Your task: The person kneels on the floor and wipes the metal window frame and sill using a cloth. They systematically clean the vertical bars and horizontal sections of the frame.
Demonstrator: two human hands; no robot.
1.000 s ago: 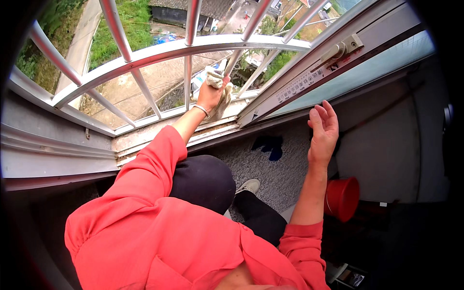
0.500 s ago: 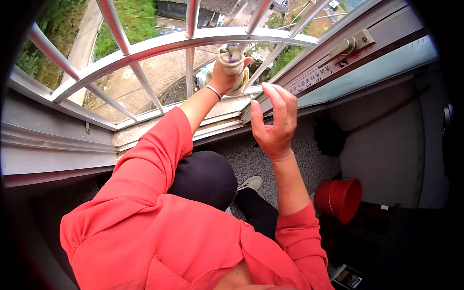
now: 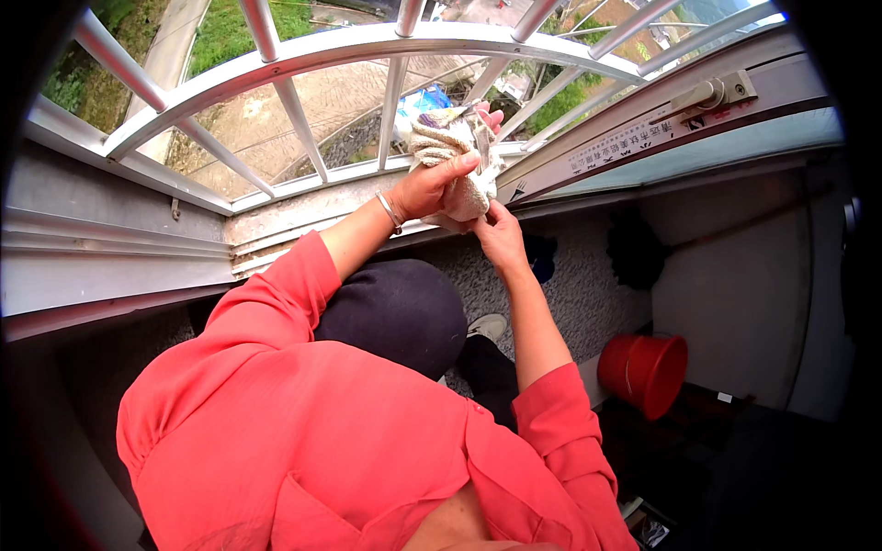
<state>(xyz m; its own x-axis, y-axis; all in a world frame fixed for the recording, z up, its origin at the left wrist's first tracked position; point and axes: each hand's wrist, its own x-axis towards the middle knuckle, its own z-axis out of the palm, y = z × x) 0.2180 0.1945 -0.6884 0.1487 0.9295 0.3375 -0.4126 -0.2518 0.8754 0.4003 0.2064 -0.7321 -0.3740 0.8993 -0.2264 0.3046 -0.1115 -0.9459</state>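
A crumpled off-white cloth (image 3: 450, 138), with a darker patch near its top, is bunched up in front of the window bars. My left hand (image 3: 441, 184) is closed round it, the thumb lying across the folds. Just below, my right hand (image 3: 501, 234) pinches the cloth's lower edge between thumb and fingers. Both hands are above the inner side of the window sill (image 3: 303, 204). Part of the left fingers is hidden behind the cloth.
White metal window bars (image 3: 367, 39) curve across the front. An open window sash (image 3: 643, 129) with a handle (image 3: 712, 92) stands to the right. A red bucket (image 3: 657, 376) and a dark-headed broom or mop (image 3: 636, 250) are at the right. My knee (image 3: 400, 312) is below the sill.
My left hand has drawn the cloth back from the bars toward me. My right hand, open and apart before, has moved in and taken hold of the cloth's lower edge.
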